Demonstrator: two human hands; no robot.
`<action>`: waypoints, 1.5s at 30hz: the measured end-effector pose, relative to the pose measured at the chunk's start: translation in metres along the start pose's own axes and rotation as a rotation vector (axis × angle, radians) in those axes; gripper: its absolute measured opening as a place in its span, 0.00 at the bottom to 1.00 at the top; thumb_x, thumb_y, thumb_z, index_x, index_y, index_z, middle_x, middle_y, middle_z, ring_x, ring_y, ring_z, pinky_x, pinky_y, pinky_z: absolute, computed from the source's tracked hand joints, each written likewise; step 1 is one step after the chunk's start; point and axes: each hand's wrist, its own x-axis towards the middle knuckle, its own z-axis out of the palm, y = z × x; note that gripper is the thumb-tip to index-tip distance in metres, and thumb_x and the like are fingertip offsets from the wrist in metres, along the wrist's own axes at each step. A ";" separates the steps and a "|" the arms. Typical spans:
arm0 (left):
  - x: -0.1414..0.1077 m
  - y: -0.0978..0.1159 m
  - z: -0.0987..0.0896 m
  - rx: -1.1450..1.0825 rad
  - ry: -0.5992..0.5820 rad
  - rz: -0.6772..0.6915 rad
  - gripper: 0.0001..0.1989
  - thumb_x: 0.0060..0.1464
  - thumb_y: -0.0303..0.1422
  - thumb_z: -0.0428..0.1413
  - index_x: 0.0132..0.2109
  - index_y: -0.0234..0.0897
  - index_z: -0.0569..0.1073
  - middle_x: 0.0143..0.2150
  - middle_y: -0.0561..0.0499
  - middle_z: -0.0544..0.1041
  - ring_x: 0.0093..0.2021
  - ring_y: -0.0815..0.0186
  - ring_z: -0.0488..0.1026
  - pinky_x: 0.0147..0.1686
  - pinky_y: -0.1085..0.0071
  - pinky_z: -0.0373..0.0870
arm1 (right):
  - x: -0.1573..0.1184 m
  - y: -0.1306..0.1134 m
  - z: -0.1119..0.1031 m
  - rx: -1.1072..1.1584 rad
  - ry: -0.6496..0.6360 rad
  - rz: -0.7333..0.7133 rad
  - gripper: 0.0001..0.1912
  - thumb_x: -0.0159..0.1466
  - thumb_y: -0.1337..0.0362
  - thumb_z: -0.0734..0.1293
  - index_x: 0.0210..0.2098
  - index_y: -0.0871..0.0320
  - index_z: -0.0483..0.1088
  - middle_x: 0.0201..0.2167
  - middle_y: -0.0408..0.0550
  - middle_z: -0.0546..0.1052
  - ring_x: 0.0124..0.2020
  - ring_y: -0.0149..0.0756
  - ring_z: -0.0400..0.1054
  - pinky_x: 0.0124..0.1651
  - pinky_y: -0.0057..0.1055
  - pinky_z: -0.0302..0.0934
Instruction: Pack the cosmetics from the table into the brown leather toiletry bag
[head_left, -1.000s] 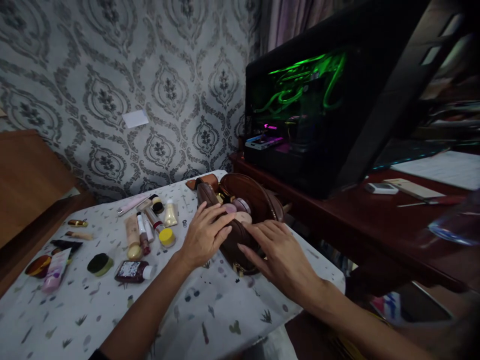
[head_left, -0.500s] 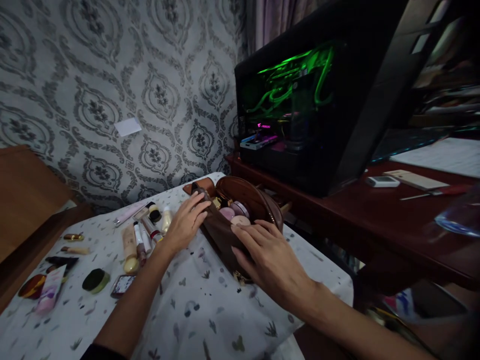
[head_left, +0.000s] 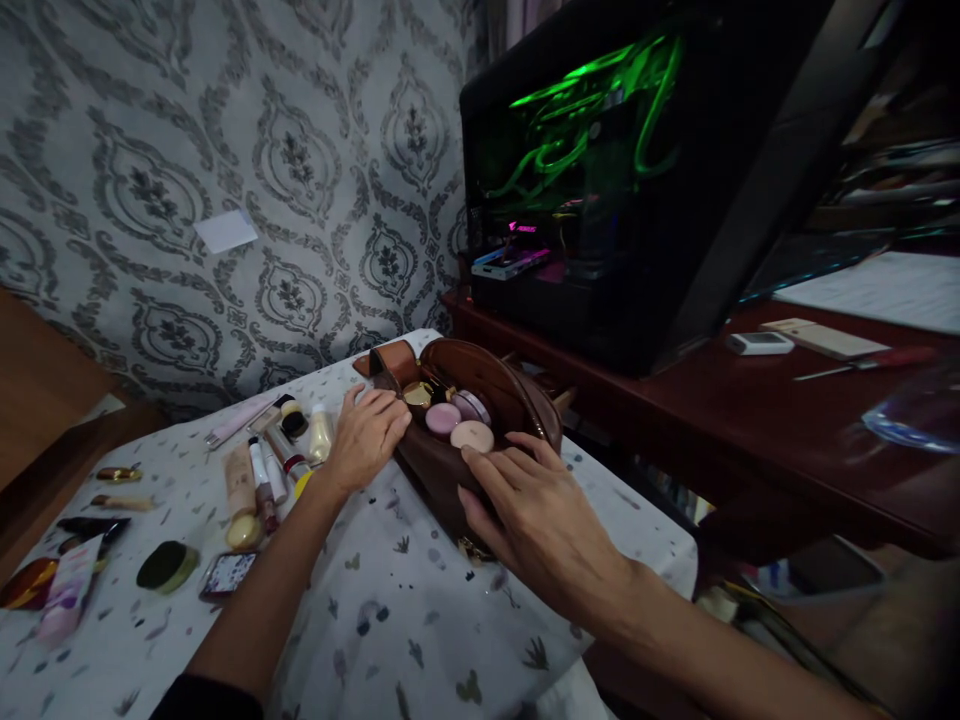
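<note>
A brown handbag point(head_left: 442, 495) stands on the patterned tablecloth with its top unzipped and gaping. Inside lie round compacts: a pink one point(head_left: 443, 419), a beige one point(head_left: 472, 436), a lilac one point(head_left: 471, 405) and a gold-toned one point(head_left: 418, 395). My left hand point(head_left: 369, 435) has its fingers curled over the bag's left rim. Across the near rim, my right hand point(head_left: 532, 505) grips the wall, fingers at the mouth and thumb on the outer side. The fingertips of the right hand are close to the beige compact; part of the bag's front is hidden behind that hand.
Left of the bag lie several cosmetics, including a foundation tube point(head_left: 240, 480), a dark green-lidded jar point(head_left: 166, 566) and a pink-white tube point(head_left: 71, 590). A black computer case point(head_left: 675, 250) with green lights stands on the dark red desk point(head_left: 795, 420). A screwdriver point(head_left: 862, 365) lies there.
My left hand has slid back along the rim, fingers more curled, so more of the bag's inside and its compacts shows. My right hand stays on the near rim. The view has shifted slightly.
</note>
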 end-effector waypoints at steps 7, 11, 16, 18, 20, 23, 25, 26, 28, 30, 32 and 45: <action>0.003 0.008 -0.008 -0.128 -0.032 -0.070 0.20 0.71 0.37 0.39 0.49 0.39 0.76 0.52 0.46 0.80 0.61 0.57 0.68 0.62 0.51 0.57 | -0.003 0.001 0.000 -0.015 0.029 -0.020 0.10 0.68 0.68 0.63 0.46 0.64 0.71 0.33 0.50 0.79 0.35 0.40 0.73 0.53 0.42 0.62; -0.001 0.031 -0.021 -0.201 -0.065 -0.052 0.18 0.71 0.36 0.41 0.58 0.42 0.73 0.61 0.48 0.75 0.66 0.59 0.65 0.69 0.48 0.47 | -0.005 0.000 0.000 -0.021 0.065 -0.042 0.12 0.69 0.66 0.62 0.50 0.65 0.71 0.39 0.54 0.80 0.40 0.42 0.74 0.54 0.43 0.62; -0.010 0.050 -0.027 -0.258 -0.066 -0.024 0.17 0.71 0.36 0.43 0.55 0.42 0.73 0.57 0.48 0.78 0.63 0.61 0.69 0.69 0.50 0.46 | -0.009 0.005 -0.008 0.084 0.134 -0.017 0.12 0.72 0.65 0.59 0.50 0.61 0.71 0.43 0.52 0.81 0.43 0.41 0.75 0.56 0.45 0.59; -0.011 0.050 -0.028 -0.250 -0.074 -0.024 0.17 0.71 0.36 0.42 0.56 0.43 0.73 0.57 0.48 0.78 0.63 0.60 0.69 0.68 0.49 0.47 | -0.015 0.011 -0.013 0.121 0.164 0.003 0.11 0.72 0.65 0.59 0.48 0.60 0.71 0.40 0.50 0.81 0.40 0.39 0.75 0.57 0.45 0.59; -0.011 0.049 -0.030 -0.224 -0.097 -0.002 0.18 0.71 0.37 0.42 0.60 0.44 0.71 0.59 0.47 0.76 0.64 0.59 0.67 0.68 0.49 0.48 | -0.024 0.020 -0.016 0.133 0.168 0.009 0.09 0.72 0.67 0.60 0.42 0.59 0.72 0.36 0.47 0.81 0.38 0.37 0.74 0.57 0.44 0.58; -0.009 0.050 -0.032 -0.196 -0.127 0.024 0.19 0.71 0.39 0.42 0.61 0.47 0.71 0.60 0.46 0.74 0.66 0.57 0.65 0.68 0.47 0.48 | -0.039 0.032 -0.018 0.147 0.152 0.002 0.10 0.71 0.70 0.61 0.35 0.58 0.72 0.32 0.44 0.80 0.36 0.35 0.74 0.56 0.42 0.59; -0.007 0.051 -0.033 -0.196 -0.140 0.017 0.19 0.71 0.40 0.42 0.59 0.47 0.73 0.60 0.46 0.75 0.65 0.56 0.65 0.67 0.47 0.49 | -0.047 0.036 -0.019 0.160 0.148 -0.011 0.09 0.70 0.71 0.62 0.36 0.58 0.72 0.34 0.44 0.81 0.38 0.35 0.74 0.56 0.42 0.59; -0.006 0.052 -0.033 -0.200 -0.144 0.010 0.19 0.71 0.40 0.42 0.59 0.47 0.73 0.60 0.46 0.75 0.66 0.55 0.65 0.67 0.46 0.49 | -0.050 0.037 -0.019 0.165 0.151 -0.017 0.08 0.69 0.71 0.62 0.37 0.58 0.72 0.35 0.45 0.81 0.39 0.36 0.75 0.56 0.42 0.59; -0.005 0.054 -0.033 -0.206 -0.144 0.003 0.20 0.71 0.42 0.42 0.59 0.46 0.72 0.61 0.45 0.73 0.67 0.55 0.64 0.67 0.45 0.50 | -0.053 0.038 -0.019 0.169 0.154 -0.023 0.07 0.69 0.71 0.63 0.39 0.58 0.73 0.37 0.46 0.81 0.41 0.37 0.75 0.55 0.43 0.60; -0.004 0.056 -0.033 -0.210 -0.144 0.001 0.21 0.71 0.43 0.42 0.61 0.46 0.70 0.64 0.45 0.72 0.69 0.54 0.61 0.68 0.44 0.49 | -0.052 0.038 -0.019 0.167 0.171 -0.022 0.07 0.69 0.71 0.63 0.41 0.58 0.72 0.38 0.47 0.81 0.41 0.37 0.75 0.54 0.42 0.62; -0.003 0.057 -0.034 -0.219 -0.150 -0.005 0.22 0.71 0.44 0.42 0.64 0.46 0.67 0.66 0.46 0.70 0.71 0.54 0.57 0.69 0.44 0.48 | -0.049 0.037 -0.020 0.164 0.198 -0.023 0.07 0.68 0.71 0.63 0.43 0.59 0.72 0.40 0.49 0.81 0.42 0.38 0.75 0.53 0.42 0.64; -0.080 0.070 -0.025 -0.199 -0.060 -0.208 0.24 0.70 0.42 0.42 0.69 0.41 0.58 0.72 0.41 0.59 0.73 0.58 0.54 0.69 0.48 0.55 | -0.051 -0.015 -0.001 0.513 0.122 -0.288 0.15 0.66 0.74 0.64 0.51 0.59 0.72 0.44 0.52 0.80 0.49 0.40 0.73 0.51 0.37 0.71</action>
